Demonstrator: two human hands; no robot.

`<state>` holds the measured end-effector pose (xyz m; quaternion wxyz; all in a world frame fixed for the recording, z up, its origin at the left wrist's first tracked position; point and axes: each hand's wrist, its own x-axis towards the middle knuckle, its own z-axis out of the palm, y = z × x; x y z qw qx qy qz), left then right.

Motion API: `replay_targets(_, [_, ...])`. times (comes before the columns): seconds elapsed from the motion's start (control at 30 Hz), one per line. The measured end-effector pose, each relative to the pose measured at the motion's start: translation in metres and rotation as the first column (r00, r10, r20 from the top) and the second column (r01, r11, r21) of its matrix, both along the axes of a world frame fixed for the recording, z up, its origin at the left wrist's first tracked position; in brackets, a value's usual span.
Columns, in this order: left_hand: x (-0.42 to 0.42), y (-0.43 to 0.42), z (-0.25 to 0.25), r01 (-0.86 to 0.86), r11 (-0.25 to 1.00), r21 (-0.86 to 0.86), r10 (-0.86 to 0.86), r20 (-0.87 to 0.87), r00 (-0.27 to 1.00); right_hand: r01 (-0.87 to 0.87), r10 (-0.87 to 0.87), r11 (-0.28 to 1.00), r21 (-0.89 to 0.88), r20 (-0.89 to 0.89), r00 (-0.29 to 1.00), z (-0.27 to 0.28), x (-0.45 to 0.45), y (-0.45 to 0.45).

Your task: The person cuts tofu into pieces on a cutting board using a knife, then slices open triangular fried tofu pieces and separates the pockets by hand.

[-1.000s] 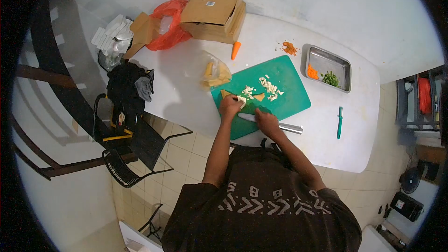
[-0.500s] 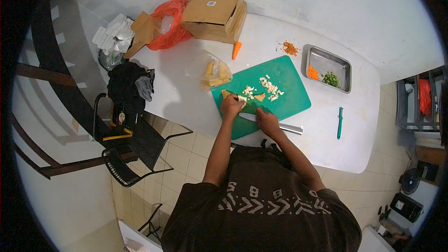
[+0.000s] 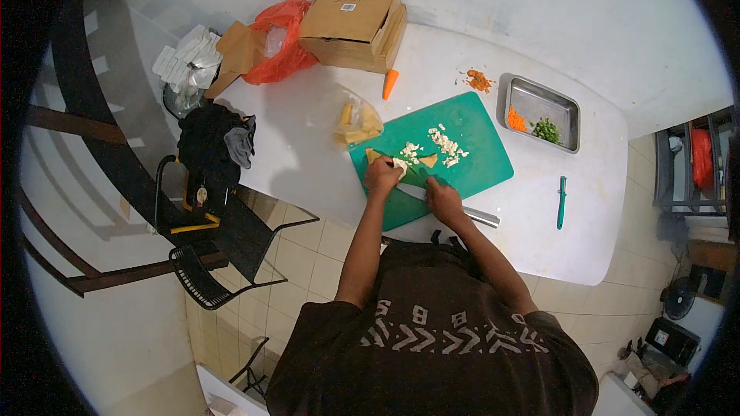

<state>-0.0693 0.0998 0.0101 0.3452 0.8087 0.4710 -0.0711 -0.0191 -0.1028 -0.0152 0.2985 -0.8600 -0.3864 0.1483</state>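
Note:
My left hand (image 3: 381,175) is closed on a pale piece of yellow-skinned tofu (image 3: 400,166) at the near left of the green cutting board (image 3: 478,135). Beside it, my right hand (image 3: 444,199) grips a knife (image 3: 482,218); its metal handle sticks out to the right, and its blade points left, toward my left hand. The fingers partly hide both things. Beyond my hands lie small chopped white pieces (image 3: 445,143) and a yellowish wedge (image 3: 428,160). An open clear plastic bag (image 3: 358,119) with yellow pieces touches the board's left corner.
To the right stand a metal tray (image 3: 569,96) with diced orange and chopped green bits, and a green-handled peeler (image 3: 561,204). Behind the board are a carrot piece (image 3: 391,84), orange peelings (image 3: 479,81), a cardboard box (image 3: 351,15) and a red bag (image 3: 281,62). A black chair (image 3: 247,239) stands left.
The knife has tilted slightly, its handle end shifting a little toward me. My right hand has turned slightly with it, while my left hand stays nearly in place on the tofu.

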Motion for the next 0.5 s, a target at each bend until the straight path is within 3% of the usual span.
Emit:
replay_targets(0.17, [-0.002,0.0,-0.002,0.018,1.0,0.025,-0.019,0.051,0.999,0.026,-0.028,0.998,-0.065,-0.034,0.999,0.004,0.0,0.002])
replay_targets(0.27, [-0.001,0.0,0.005,-0.004,0.999,-0.041,0.005,0.024,1.0,-0.011,0.008,0.998,0.061,0.056,0.998,-0.001,-0.001,0.003])
replay_targets(0.4, [-0.003,0.004,-0.012,0.013,0.999,0.029,-0.014,0.029,0.999,-0.03,0.03,0.999,-0.024,0.03,0.999,0.003,0.004,0.008])
replay_targets(0.5, [-0.002,0.005,-0.013,0.014,0.999,-0.038,-0.014,0.015,1.0,0.001,0.001,0.997,-0.081,0.027,1.0,0.005,0.006,0.007])
